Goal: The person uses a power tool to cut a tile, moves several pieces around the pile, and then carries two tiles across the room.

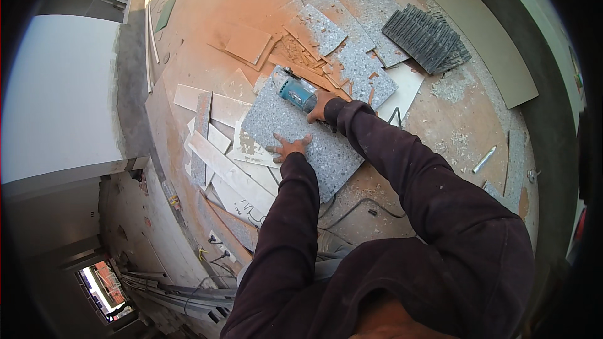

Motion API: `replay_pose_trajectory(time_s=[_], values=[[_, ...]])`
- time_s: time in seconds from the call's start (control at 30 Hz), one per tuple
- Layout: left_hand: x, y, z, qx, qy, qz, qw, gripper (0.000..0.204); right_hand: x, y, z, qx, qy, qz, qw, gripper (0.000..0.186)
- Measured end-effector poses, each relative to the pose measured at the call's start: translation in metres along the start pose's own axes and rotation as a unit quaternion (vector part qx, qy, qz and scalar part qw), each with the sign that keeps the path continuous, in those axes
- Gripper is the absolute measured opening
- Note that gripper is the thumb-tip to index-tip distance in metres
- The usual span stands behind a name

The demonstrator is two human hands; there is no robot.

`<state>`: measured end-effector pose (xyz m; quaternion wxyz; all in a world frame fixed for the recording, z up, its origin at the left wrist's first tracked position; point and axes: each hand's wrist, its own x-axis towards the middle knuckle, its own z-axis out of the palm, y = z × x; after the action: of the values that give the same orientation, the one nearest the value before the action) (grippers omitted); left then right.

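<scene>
R hand (pixel 321 105) is gripping the back of a tube-shaped blue grinder (pixel 295 93), fingers curling round it. The grinder's sitting over a flat, speckly gray tile (pixel 333 160), running long-ways lower R to upper L, head pointing upper L. L hand (pixel 291 148) is resting on the tile, fingers spread.

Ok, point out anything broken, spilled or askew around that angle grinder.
Beyond the angle grinder, orange fragments lie strewn and reddish dust spreads wide. Left of it, white tile strips overlap at odd angles, unlike the dark strips lined up at right.
</scene>
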<state>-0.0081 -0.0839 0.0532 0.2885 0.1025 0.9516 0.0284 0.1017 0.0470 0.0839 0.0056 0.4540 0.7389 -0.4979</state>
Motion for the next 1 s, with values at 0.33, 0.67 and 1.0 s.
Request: replay_pose_trajectory(time_s=[0.33, 0.67, 1.0], values=[[0.003, -0.002, 0.002, 0.004, 0.002, -0.004, 1.000, 0.112, -0.012, 0.001, 0.002, 0.005, 0.017, 0.008, 1.000, 0.070], [-0.005, 0.002, -0.002, -0.004, 0.000, -0.003, 1.000, 0.111, -0.021, 0.007, 0.002, 0.009, 0.009, 0.000, 1.000, 0.072], [-0.005, 0.000, -0.002, -0.017, 0.001, 0.004, 1.000, 0.112, -0.028, 0.011, 0.002, 0.019, 0.002, 0.000, 1.000, 0.072]])
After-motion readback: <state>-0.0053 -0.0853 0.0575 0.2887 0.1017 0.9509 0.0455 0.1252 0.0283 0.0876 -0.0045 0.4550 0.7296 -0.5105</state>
